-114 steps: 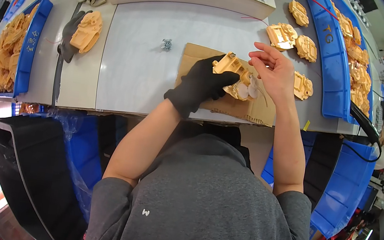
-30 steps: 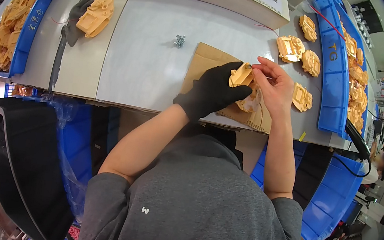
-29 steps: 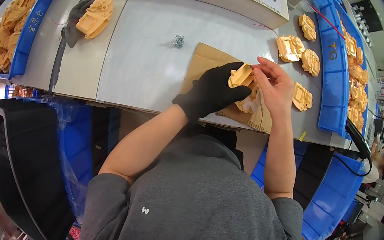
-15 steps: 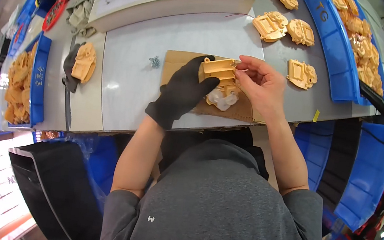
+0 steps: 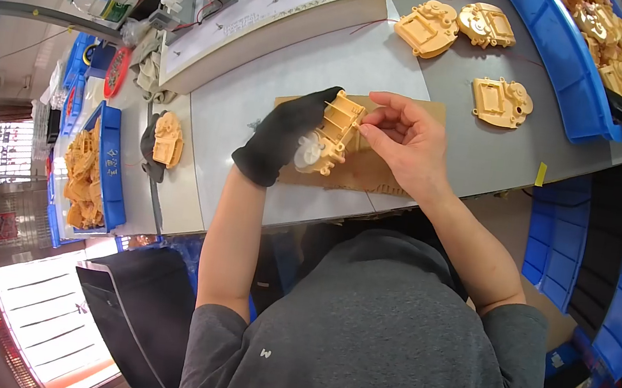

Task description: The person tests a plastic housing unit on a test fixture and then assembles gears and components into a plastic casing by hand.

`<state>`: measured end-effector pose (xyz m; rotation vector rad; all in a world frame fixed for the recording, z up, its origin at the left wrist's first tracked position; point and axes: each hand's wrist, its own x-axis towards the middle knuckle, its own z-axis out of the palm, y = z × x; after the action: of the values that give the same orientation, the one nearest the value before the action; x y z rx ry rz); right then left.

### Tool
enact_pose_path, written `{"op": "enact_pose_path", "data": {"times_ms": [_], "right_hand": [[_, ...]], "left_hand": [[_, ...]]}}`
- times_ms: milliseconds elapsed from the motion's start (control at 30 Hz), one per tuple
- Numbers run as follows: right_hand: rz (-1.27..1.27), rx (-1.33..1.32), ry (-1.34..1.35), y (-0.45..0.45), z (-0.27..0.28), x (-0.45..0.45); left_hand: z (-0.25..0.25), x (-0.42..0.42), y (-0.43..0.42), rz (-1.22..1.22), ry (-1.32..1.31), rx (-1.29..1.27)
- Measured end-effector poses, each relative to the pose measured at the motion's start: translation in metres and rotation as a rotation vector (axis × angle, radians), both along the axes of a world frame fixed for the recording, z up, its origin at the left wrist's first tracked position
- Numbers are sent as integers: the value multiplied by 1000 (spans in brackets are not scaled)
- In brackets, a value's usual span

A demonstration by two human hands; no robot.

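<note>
My left hand (image 5: 281, 137), in a black glove, grips a yellow plastic housing (image 5: 338, 127) with open compartments facing up. White round parts (image 5: 307, 153) sit at the housing's lower left end. My bare right hand (image 5: 406, 142) is at the housing's right edge, thumb and index finger pinched together; whatever is between them is too small to make out. Beneath both hands lies a piece of brown cardboard (image 5: 380, 173). A small pile of screws (image 5: 254, 124) shows partly beside the glove.
Yellow housings (image 5: 500, 103) lie on the right of the table. Blue bins of yellow parts stand at the left (image 5: 116, 172) and right (image 5: 570, 79). A long white box (image 5: 279, 21) spans the back. Another housing (image 5: 168, 140) rests on a dark glove.
The view has swung round. The housing has turned in my left hand, its white parts now toward the lower left. My right hand has gone from loosely raised to pinching at the housing's edge.
</note>
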<state>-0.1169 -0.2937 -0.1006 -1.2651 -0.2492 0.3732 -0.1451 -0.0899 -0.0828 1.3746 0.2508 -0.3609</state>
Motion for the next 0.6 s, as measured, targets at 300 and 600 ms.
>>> {"op": "enact_pose_path", "data": {"times_ms": [300,600], "right_hand": [[-39,46,23,3,3,0],[-59,13,34,0,-1,-2]], "left_hand": [[-10,0,8,-272,-404,356],[0,2,0,-17,32,-144]]}}
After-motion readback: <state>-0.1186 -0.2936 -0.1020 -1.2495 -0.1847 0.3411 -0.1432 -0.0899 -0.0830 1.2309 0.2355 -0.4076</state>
